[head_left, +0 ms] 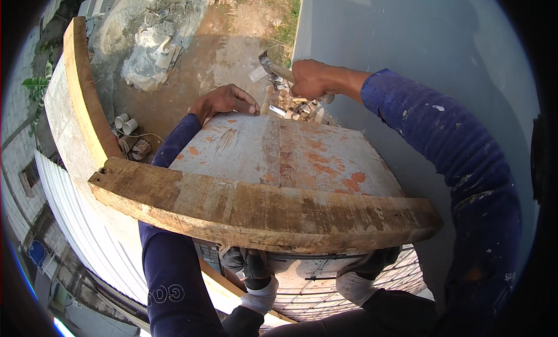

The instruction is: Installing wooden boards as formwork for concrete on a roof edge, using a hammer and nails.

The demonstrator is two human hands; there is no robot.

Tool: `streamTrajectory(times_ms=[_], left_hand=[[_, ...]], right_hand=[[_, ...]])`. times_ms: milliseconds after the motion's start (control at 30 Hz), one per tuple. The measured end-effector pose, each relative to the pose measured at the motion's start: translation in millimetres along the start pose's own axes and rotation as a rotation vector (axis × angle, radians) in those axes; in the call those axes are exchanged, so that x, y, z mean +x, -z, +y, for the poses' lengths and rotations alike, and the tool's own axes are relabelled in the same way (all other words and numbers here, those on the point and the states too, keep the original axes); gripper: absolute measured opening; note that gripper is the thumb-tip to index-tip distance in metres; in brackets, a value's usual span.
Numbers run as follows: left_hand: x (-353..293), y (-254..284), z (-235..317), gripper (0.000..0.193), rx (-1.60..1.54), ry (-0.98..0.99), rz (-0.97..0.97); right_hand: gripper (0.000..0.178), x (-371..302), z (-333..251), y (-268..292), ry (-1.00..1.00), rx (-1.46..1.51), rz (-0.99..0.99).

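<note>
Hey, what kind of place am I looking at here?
Probably an outdoor building site, seen from up high. The right hand grips a hammer beside a grey wall, over worn timber formwork, with rubble on bare dirt below.

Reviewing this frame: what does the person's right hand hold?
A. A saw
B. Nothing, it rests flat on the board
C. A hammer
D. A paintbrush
C: the right hand is closed around the wooden handle of a hammer, its metal head raised beyond the far edge of the worn board, while the left hand pinches something small at that edge.
</note>
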State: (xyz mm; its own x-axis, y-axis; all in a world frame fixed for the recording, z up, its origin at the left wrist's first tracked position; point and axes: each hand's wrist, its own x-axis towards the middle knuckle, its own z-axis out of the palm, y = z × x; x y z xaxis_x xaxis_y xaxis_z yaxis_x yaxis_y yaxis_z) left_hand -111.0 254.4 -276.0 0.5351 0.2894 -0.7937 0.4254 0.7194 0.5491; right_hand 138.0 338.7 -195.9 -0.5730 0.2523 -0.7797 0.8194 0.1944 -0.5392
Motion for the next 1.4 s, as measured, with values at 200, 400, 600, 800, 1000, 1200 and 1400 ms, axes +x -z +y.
streamTrajectory(times_ms=[200,400,600,800,1000,1200,1400], left_hand=[[4,7,-3,0.024,-0.101,0.019,-0.096],[11,10,-5,0.024,-0.119,0.058,-0.117],[19,-1,-1,0.021,-0.151,-0.137,-0.018],[22,-1,-2,0.021,-0.161,-0.137,-0.118],[23,-6,-1,0.013,-0.13,-0.154,-0.089],[21,-9,2,0.012,-0.248,-0.126,-0.084],[21,-9,5,0.013,-0.062,-0.192,-0.083]], right_hand=[[0.036,-21,-12,7,-0.113,0.094,-0.042],[0.035,-20,-17,7,-0.108,0.095,-0.065],[0.034,-14,-13,14,-0.066,0.113,-0.087],[0.032,-12,-13,24,-0.096,0.132,-0.068],[0.026,-8,-11,28,-0.073,0.111,-0.034],[0.027,-8,-12,32,-0.047,0.051,-0.075],[0.031,-8,-10,29,-0.066,0.057,-0.087]])
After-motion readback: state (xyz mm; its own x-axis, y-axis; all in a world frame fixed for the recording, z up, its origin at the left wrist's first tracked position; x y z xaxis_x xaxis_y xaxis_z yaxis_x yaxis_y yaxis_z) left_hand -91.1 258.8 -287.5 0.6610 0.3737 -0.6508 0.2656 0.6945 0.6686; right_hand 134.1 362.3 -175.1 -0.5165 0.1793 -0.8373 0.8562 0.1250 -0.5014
